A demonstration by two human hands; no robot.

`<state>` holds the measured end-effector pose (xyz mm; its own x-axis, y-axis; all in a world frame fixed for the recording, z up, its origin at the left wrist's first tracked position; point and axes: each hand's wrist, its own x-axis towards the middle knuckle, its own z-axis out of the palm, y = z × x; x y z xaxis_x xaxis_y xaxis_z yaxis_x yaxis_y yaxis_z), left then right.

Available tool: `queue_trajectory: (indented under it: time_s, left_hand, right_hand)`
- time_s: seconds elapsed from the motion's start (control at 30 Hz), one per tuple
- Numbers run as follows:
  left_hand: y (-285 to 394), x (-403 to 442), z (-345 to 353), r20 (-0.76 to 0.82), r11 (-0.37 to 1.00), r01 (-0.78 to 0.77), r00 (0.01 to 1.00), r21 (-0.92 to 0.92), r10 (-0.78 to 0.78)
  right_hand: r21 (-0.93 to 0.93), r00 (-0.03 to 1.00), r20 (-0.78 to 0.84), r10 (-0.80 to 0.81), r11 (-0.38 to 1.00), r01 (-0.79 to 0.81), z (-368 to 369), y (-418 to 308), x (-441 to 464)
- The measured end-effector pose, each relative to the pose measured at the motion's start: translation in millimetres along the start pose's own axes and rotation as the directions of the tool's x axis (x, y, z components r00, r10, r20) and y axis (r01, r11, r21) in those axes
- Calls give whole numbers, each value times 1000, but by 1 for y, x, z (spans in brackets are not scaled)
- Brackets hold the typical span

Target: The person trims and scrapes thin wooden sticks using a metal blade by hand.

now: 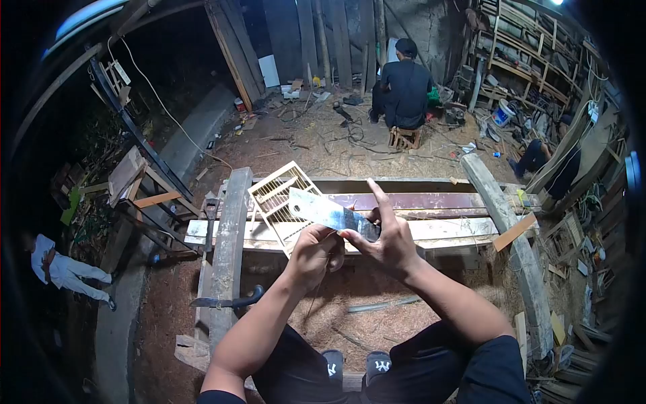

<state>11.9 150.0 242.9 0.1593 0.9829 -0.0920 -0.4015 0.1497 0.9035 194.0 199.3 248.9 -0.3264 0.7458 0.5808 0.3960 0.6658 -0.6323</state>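
A flat, shiny metal blade (316, 209) with a hole near its far end is held up in front of me. My left hand (313, 252) pinches its lower edge. My right hand (393, 246) has its thumb pressed on the near end, its index finger pointing up; the fingers behind the blade are partly hidden. Just beyond the left hand, a slatted wooden cage panel (266, 187) leans over the bench boards (444, 230). To the left, a knife (232, 301) with a curved black handle lies across a thick beam (231, 269).
A hand saw (210, 225) rests beside the left beam. Another heavy beam (498, 209) stands on the right, with a short wood strip (513, 232) across it. A person (406, 84) sits on a stool further back; another person (70, 266) is at far left. Wood scraps litter the ground.
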Motion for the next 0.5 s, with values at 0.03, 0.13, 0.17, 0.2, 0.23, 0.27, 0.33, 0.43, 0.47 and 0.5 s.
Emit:
queue_trajectory:
  time_s: [0.03, 0.13, 0.17, 0.2, 0.23, 0.27, 0.33, 0.43, 0.47, 0.5]
  left_hand:
    - [3, -2, 1, -3, 998, 45, 999, -34, -45]
    - [4, -3, 2, 12, 993, 55, 998, -101, -54]
    - [6, -3, 4, 3, 991, 62, 998, -115, -62]
    - [5, -3, 2, 5, 992, 59, 998, -114, -59]
    - [1, -2, 0, 12, 990, 74, 997, -116, -74]
    - [0, -2, -2, 18, 989, 89, 996, -119, -87]
    - [6, -6, 4, 29, 985, 84, 996, -148, -81]
    - [5, -6, 5, 10, 981, 104, 995, -162, -104]
    - [-2, -4, -4, 74, 986, 68, 996, -153, -57]
    - [-3, -4, -5, 139, 989, 28, 990, -144, -8]
  right_hand:
    - [-1, 1000, 4, 4, 1000, -4, 0, -1, 0]
    - [-23, 1000, -7, 15, 1000, -15, -2, -5, 2]
    - [-35, 999, 2, 37, 999, -37, -3, -6, 2]
    - [-47, 998, 10, 59, 997, -58, -5, -6, 3]
    - [-49, 998, 8, 56, 997, -56, -6, -7, 3]
    - [-45, 1000, 6, 20, 999, -20, -6, -7, 2]
    - [-76, 1000, -13, 5, 997, -6, -8, -7, 3]
    - [-68, 999, -36, -31, 997, 28, -7, -4, 6]
    - [-66, 998, -11, -61, 996, 60, -6, -7, 4]
    - [-66, 998, -11, -65, 996, 64, -7, -8, 4]
